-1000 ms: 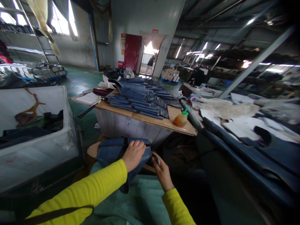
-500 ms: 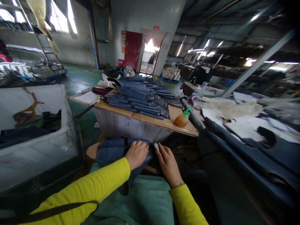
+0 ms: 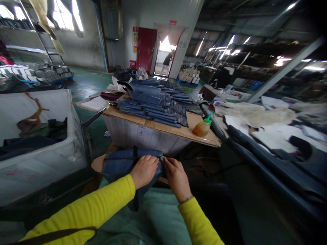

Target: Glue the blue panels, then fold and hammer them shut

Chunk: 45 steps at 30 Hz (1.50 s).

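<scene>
A dark blue leather-like piece [image 3: 119, 166] with a black strip across it lies over my lap, on a tan board [image 3: 98, 163] whose rounded end sticks out at the left. My left hand [image 3: 145, 171] rests on its right part, fingers curled over the far edge and holding it. At the right end of the piece, my right hand [image 3: 176, 177] pinches a small whitish thing [image 3: 162, 158] between thumb and forefinger, touching the edge. What this small thing is cannot be made out. The undersides of both hands are hidden.
Ahead, a cardboard-topped table [image 3: 127, 117] bears stacked blue pieces [image 3: 153, 109] and a squeeze bottle [image 3: 201, 127] with a green nozzle. A white bin [image 3: 76, 136] with scraps stands left. Blue material and white sheets [image 3: 270, 134] lie right. A person [image 3: 167, 61] is in the far doorway.
My right hand has moved left, bringing the whitish thing from just off the blue piece to its right edge. My left hand keeps its hold. The view has shifted slightly.
</scene>
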{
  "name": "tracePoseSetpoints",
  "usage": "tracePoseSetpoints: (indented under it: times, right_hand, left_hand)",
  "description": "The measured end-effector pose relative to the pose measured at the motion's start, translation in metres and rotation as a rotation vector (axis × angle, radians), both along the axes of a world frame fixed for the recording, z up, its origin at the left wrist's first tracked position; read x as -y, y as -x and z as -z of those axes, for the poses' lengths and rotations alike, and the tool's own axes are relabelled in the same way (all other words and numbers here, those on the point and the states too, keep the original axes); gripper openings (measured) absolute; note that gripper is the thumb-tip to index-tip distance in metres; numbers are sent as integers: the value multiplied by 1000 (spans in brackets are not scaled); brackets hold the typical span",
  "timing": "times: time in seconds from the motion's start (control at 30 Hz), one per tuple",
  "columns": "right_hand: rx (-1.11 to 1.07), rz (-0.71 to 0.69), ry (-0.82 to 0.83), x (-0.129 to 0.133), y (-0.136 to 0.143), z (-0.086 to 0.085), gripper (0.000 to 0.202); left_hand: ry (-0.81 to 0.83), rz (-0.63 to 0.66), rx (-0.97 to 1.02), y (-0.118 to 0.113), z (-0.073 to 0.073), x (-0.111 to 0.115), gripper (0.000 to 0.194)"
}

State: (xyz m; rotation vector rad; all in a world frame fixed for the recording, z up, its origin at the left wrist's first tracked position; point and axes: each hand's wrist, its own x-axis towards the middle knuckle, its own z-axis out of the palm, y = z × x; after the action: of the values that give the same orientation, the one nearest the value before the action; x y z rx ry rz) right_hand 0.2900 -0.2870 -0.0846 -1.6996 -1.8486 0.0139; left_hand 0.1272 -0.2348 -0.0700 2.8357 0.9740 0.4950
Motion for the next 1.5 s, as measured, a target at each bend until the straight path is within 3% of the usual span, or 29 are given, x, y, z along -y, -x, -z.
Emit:
tracePoseSetpoints:
  times: [0.37, 0.87, 0.93, 1.07, 1.13, 1.2, 1.33, 1.4, 1.5]
  right_hand:
    - [157, 18, 98, 1, 25, -7, 34]
    - [170, -110, 165, -9, 76, -14, 38]
    - [166, -127, 170, -10, 80, -14, 39]
    - [166, -134, 157, -12, 84, -14, 38]
    - [161, -133, 152, -12, 85, -14, 38]
    - [147, -132, 149, -12, 86, -15, 37]
    - [101, -166, 155, -11, 84, -18, 35]
    - [73, -193, 158, -11, 82, -18, 34]
    - [10, -228, 164, -14, 77, -19, 32]
  left_hand:
    - [25, -8, 30, 16, 4, 2, 31]
    - [-27, -101, 128, 73, 8, 2, 28]
    - [-52, -129, 168, 85, -5, -2, 28]
    - [-198, -313, 342, 108, -55, -12, 31]
    - [-243, -330, 383, 114, -68, -11, 33]
    - [-213, -289, 317, 116, -58, -6, 33]
    - [-106, -219, 108, 116, 1, 9, 34]
    - [-103, -230, 79, 116, 24, 13, 36]
    - [-101, -250, 78, 117, 32, 15, 38]
